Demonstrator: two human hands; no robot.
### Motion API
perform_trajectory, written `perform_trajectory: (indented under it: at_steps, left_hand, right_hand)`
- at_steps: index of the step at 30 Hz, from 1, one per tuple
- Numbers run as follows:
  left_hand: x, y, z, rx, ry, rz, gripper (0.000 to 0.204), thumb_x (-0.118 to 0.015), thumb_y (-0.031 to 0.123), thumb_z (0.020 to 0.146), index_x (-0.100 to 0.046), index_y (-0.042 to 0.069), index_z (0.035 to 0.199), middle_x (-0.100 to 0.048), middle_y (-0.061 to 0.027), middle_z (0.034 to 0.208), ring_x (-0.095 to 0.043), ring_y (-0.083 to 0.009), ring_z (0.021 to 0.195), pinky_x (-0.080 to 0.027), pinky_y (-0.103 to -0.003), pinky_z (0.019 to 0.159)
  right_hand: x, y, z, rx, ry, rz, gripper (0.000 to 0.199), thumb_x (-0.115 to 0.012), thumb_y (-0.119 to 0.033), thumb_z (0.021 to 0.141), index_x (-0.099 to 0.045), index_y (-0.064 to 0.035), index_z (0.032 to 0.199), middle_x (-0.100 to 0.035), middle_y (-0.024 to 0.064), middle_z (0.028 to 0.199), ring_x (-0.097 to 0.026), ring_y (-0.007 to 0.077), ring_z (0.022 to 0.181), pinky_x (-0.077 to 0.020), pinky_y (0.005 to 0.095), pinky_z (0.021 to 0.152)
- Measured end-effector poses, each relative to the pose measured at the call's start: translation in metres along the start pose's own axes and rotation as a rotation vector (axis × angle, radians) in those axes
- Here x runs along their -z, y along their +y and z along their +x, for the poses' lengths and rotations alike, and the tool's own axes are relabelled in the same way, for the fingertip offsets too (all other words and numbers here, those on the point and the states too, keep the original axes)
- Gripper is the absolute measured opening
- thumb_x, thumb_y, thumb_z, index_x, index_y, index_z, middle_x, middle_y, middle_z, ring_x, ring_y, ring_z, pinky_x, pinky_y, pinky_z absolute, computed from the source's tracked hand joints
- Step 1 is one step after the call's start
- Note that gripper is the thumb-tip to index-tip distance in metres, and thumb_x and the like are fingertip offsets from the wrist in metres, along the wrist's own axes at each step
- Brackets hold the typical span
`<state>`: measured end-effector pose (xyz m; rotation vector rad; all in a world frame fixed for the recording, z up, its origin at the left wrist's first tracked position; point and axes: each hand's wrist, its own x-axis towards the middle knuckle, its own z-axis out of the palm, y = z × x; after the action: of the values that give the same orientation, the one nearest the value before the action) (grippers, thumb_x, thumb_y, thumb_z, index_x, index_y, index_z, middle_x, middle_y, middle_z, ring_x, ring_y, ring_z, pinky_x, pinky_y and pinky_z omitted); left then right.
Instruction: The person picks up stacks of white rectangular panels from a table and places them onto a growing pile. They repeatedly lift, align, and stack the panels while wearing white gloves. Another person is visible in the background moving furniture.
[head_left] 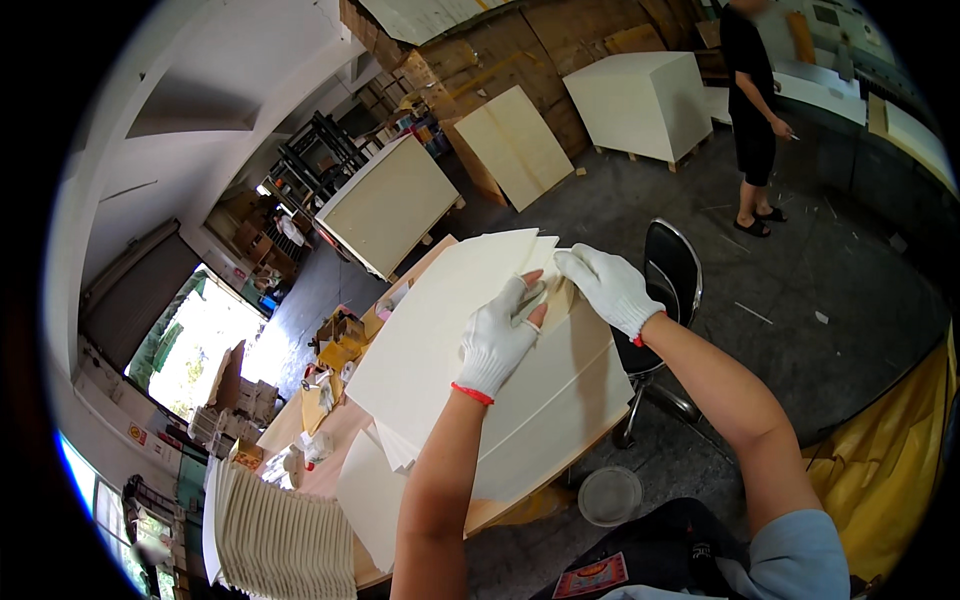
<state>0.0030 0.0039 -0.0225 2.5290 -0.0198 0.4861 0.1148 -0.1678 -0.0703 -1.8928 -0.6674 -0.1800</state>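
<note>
White-gloved left hand (496, 342) and right hand (610, 291) angle inward over pale sheets (440, 310).

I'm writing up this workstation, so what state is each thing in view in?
Left hand: gloved, two digits partly bare, resting on white sheets
Right hand: gloved, at the sheets' edge
White sheets: stacked, edges uneven
Black swivel chair: unoccupied
Roller shutter: partly raised
Yellow sheeting: draped, creased
Co-worker: standing
</note>
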Motion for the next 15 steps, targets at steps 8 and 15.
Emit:
perform_trajectory:
  at_steps: [8,15]
  left_hand:
    - [0.003,0.017,-0.002,0.001,-0.049,0.147,0.034,-0.074,0.015,0.095,-0.074,0.017,0.128,-0.063,-0.0068,0.077,-0.064,-0.0151,0.075,-0.053,-0.033,0.073]
    - [0.004,0.014,-0.001,0.039,-0.063,0.048,0.033,-0.074,0.016,0.096,-0.074,0.017,0.130,-0.057,-0.0045,0.073,-0.059,-0.0135,0.069,-0.052,-0.034,0.069]
  right_hand:
    - [-0.001,0.006,0.001,0.009,0.004,-0.068,0.053,-0.042,-0.054,0.107,-0.068,-0.0077,0.114,-0.074,0.0227,0.100,-0.069,0.0431,0.098,-0.0507,0.0531,0.084]
    - [-0.002,0.005,0.000,0.009,0.015,-0.039,0.053,-0.042,-0.054,0.107,-0.068,-0.0085,0.114,-0.074,0.0229,0.100,-0.069,0.0435,0.098,-0.0509,0.0530,0.084]
